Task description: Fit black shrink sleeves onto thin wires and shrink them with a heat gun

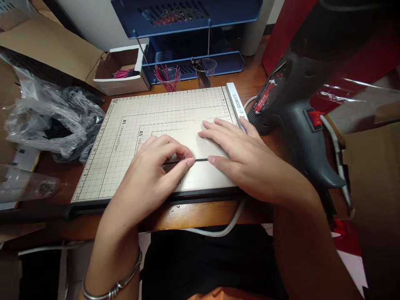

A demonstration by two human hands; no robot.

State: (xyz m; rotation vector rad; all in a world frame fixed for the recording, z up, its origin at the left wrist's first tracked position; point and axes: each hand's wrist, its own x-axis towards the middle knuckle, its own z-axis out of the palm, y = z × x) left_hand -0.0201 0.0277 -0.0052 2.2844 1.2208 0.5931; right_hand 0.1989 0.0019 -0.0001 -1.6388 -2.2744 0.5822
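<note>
A beige gridded cutting board [125,125] lies on the wooden desk in front of me. A thin black stick [201,160] lies across its near part. My left hand [153,175] pinches the stick's left end between thumb and forefinger. My right hand [237,154] rests flat on the board, its thumb tip touching the stick's right end and its fingers spread over the grid. Part of the stick is hidden under my left fingers.
A black heat gun [293,104] stands at the right, its white cord running off the desk edge. Two clear cups hold pink sticks [168,77] and black sticks [203,71] behind the board. A crumpled plastic bag [53,121] lies left; a blue tray rack [193,37] stands behind.
</note>
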